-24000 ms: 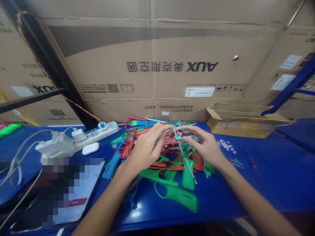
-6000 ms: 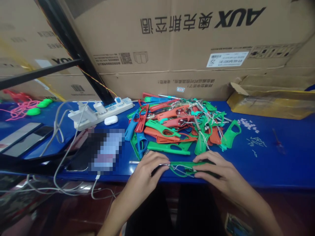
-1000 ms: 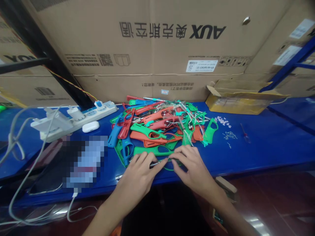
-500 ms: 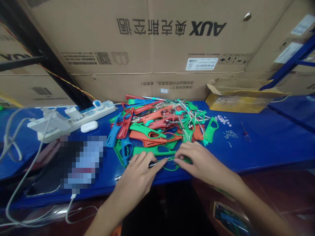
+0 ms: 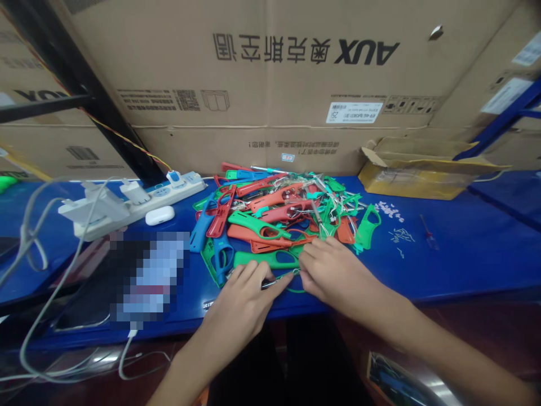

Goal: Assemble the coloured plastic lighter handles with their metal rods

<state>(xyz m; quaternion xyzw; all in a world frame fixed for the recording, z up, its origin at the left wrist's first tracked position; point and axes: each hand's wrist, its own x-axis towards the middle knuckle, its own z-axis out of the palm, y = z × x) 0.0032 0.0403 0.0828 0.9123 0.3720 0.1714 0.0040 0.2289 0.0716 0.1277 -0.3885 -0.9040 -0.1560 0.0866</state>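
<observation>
My left hand (image 5: 245,293) is closed round a thin metal lighter tube (image 5: 269,283), its index finger and thumb reaching toward the right hand. At the tube's end a pale wire (image 5: 295,272) runs between the two hands. My right hand (image 5: 332,268) is curled with its fingertips pressed together beside that wire; what they grip is hidden. Part of a green loop-shaped handle shows beneath the hands. Just beyond them lies a green lighter half-shell (image 5: 266,259), at the near edge of a heap of red, orange, blue and green lighter shells (image 5: 274,214).
Left of the heap are a white power strip (image 5: 163,194), an earbud case (image 5: 160,215) and a charging phone (image 5: 147,282). On the right lie small pale pieces (image 5: 389,210), short pins (image 5: 404,235), a screwdriver (image 5: 430,234) and an open yellow carton (image 5: 416,183). Cardboard stands behind.
The right hand's fingers have curled in more tightly and moved closer to the left hand's fingertips. The left hand keeps its hold. The whole view has shifted slightly.
</observation>
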